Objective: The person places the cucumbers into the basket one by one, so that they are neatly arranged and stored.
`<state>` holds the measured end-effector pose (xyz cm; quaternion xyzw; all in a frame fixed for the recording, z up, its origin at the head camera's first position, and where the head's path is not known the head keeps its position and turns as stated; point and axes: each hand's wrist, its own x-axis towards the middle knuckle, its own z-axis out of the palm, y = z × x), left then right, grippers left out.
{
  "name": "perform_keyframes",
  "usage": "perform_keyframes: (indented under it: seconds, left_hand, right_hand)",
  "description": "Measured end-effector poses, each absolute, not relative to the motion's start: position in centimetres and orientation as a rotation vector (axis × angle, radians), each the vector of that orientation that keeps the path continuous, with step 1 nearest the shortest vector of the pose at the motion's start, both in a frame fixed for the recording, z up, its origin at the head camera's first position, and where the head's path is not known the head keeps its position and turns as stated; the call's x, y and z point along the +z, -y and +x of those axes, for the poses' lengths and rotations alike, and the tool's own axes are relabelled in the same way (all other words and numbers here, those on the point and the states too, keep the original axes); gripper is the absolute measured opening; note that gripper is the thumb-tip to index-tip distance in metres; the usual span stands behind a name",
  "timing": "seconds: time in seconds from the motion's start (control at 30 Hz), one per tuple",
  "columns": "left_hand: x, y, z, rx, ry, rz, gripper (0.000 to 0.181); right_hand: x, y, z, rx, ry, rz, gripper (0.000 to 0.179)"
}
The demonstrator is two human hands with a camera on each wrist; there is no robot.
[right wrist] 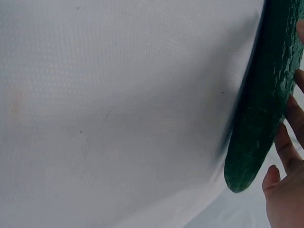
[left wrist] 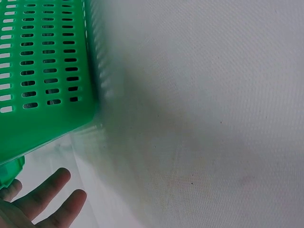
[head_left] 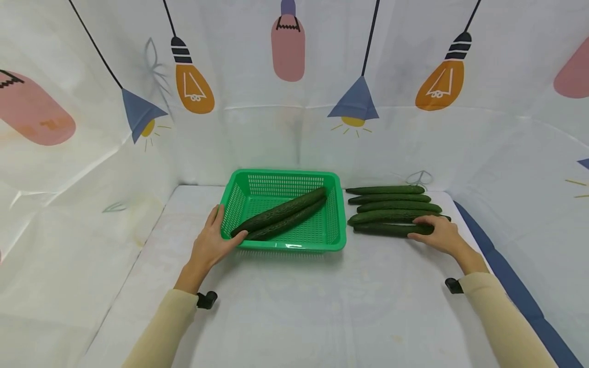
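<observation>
A green plastic basket [head_left: 342, 225] stands near the back of the table, with two cucumbers [head_left: 280, 209] lying slantwise in it. My left hand [head_left: 211, 245] holds the basket's front left corner, thumb over the rim and fingers along the outer left side. In the left wrist view, some fingers [left wrist: 45, 192] of that hand spread straight beside the basket wall [left wrist: 47, 114]. To the right of the basket, several cucumbers lie roughly parallel in a stack of rows. My right hand [head_left: 439, 235] grips the right end of the nearest cucumber [head_left: 379, 230], thumb in front and fingers behind it.
Behind the gripped one lie other cucumbers [head_left: 391, 198] close together. A white cloth covers the table [head_left: 299, 306]. A white curtain with printed lamps [head_left: 276, 138] hangs along the back and sides. A dark blue strip [head_left: 501, 271] runs past the table's right edge.
</observation>
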<state>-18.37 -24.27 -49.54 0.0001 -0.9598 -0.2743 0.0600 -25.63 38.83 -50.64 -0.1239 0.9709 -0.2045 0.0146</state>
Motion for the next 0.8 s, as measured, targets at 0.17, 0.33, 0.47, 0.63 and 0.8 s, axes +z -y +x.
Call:
perform_keyframes:
  seconds: [0.17,0.33,0.47,0.63,0.8]
  left_hand:
    - [-49.4,24.2,-18.4,-0.832,2.899,0.002,0.110]
    - [-49.4,24.2,-18.3,-0.822,2.909,-0.001,0.109]
    - [-49.4,24.2,-18.3,-0.814,2.913,0.006,0.109]
    - [-49.4,24.1,-18.3,-0.823,2.908,-0.001,0.109]
    - [-49.5,24.1,-18.3,-0.819,2.907,-0.004,0.108]
  right_hand:
    - [-51.1,-38.8,-25.8,-0.639,-3.046,-0.399,0.056]
    - [-52.0,-39.1,-26.0,-0.652,-3.049,-0.383,0.054]
    - [-52.4,-39.2,-25.9,-0.702,-3.035,-0.367,0.054]
    - [-52.6,-39.1,-25.9,-0.767,-3.008,-0.318,0.053]
    - [-52.8,-39.0,-25.8,-0.798,-2.997,-0.296,0.052]
